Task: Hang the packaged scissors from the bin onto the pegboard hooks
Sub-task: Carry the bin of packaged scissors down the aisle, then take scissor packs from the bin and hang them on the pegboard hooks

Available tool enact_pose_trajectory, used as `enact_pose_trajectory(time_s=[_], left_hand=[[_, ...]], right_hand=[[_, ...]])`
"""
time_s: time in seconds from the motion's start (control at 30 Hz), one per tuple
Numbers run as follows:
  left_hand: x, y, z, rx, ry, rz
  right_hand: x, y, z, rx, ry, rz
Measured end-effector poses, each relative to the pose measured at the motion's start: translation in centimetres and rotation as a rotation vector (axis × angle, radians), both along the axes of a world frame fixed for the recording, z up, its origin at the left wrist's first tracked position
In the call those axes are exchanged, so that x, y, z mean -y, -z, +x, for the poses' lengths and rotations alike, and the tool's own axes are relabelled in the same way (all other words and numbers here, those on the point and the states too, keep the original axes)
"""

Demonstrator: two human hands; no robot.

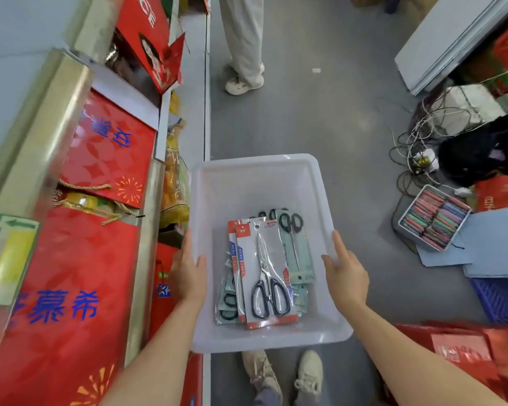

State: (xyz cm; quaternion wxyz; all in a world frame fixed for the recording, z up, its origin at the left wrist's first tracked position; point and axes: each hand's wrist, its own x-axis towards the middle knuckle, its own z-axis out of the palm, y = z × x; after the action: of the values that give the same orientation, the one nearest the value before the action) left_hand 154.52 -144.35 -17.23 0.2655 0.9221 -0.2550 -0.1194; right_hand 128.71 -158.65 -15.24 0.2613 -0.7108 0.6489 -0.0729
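Observation:
I hold a translucent white plastic bin (255,177) in the air over the grey floor. My left hand (188,273) grips its left rim, thumb over the edge and fingers down the outer wall. My right hand (346,273) grips the right rim the same way. Several packaged scissors lie stacked in the near half of the bin. The top pack (269,276) has a red-and-white card with black-handled steel scissors. Green-carded packs (295,247) lie beneath and to the right. No pegboard or hooks are in view.
Shelving with red gift boxes (106,159) runs close along the left. Another person's legs (244,54) stand ahead in the aisle. To the right lie tangled cables (423,136), a tray of coloured items (434,221), a blue crate (502,300) and red boxes (464,350). My shoes (285,373) are below the bin.

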Motion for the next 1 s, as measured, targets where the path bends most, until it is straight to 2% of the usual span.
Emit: enact_pose_trajectory(time_s=[0.17, 0.33, 0.43, 0.5, 0.57, 0.63, 0.7, 0.83, 1.0], left_hand=[[2.6, 3.5, 0.9, -0.01, -0.027, 0.013], [4.7, 4.2, 1.9, 0.036, -0.006, 0.042], [5.3, 3.7, 1.6, 0.163, 0.01, 0.148], [5.7, 3.6, 0.6, 0.301, 0.001, 0.15], [6.1, 3.9, -0.8, 0.378, 0.082, 0.087], [6.6, 4.1, -2.0, 0.378, 0.182, 0.042], [7.1, 4.5, -2.7, 0.325, 0.217, 0.028], [7.4, 5.6, -3.2, 0.146, 0.213, 0.028], [7.9, 5.9, -3.2, -0.098, 0.083, 0.098]], right_hand=[[3.1, 3.6, 1.1, -0.037, -0.018, 0.007], [4.9, 5.0, 1.9, -0.009, -0.038, -0.044], [5.1, 4.9, 2.9, -0.118, -0.145, -0.317], [4.3, 4.8, 4.3, -0.066, -0.302, -0.473], [2.8, 4.8, 6.3, 0.082, -0.436, -0.327], [1.6, 5.2, 8.2, 0.176, -0.354, 0.01], [1.4, 6.0, 9.2, 0.151, -0.188, 0.222], [1.0, 7.1, 10.4, 0.009, -0.077, 0.341], [1.6, 7.4, 11.2, 0.115, 0.051, 0.406]])
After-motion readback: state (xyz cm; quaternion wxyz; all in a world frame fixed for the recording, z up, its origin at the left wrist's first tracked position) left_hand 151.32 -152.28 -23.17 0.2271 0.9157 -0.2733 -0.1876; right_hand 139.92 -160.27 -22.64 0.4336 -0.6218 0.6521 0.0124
